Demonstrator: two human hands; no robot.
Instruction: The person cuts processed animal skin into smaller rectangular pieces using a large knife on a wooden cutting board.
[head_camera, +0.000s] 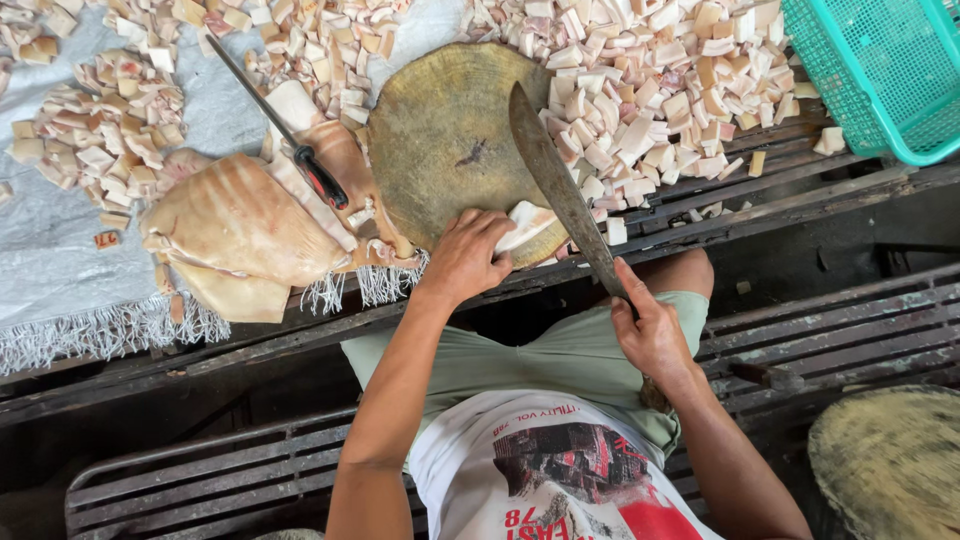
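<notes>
The left hand (465, 255) presses down on a pale slab of skin and fat (527, 225) at the six o'clock edge of a round wooden chopping block (440, 130); its grip is clenched over the near end of the slab, fingers curled on top, with the far end of the slab sticking out toward three o'clock. The right hand (652, 335) has its grip wrapped around the handle of a long cleaver (555, 180), index finger stretched along the spine. The blade runs from the hand at five o'clock up toward twelve o'clock, lying across the block's right rim just beside the slab; I cannot tell whether the edge touches it.

At one o'clock from the block a large heap of small cut cubes (650, 80), white and pinkish, covers the table (800, 180). More cut pieces (100, 130) lie at ten o'clock on a grey sheet (50, 250) with a frayed fringe. At nine o'clock, just beside the block, large uncut sheets of tan skin (240, 230) are piled up, and a thin knife with a red and black handle (320, 175) rests on them, its blade pointing to eleven o'clock. A teal plastic basket (880, 70) sits at two o'clock at the table's far corner. The person sits at a slatted bench (830, 320), wearing green shorts and a printed white shirt.
</notes>
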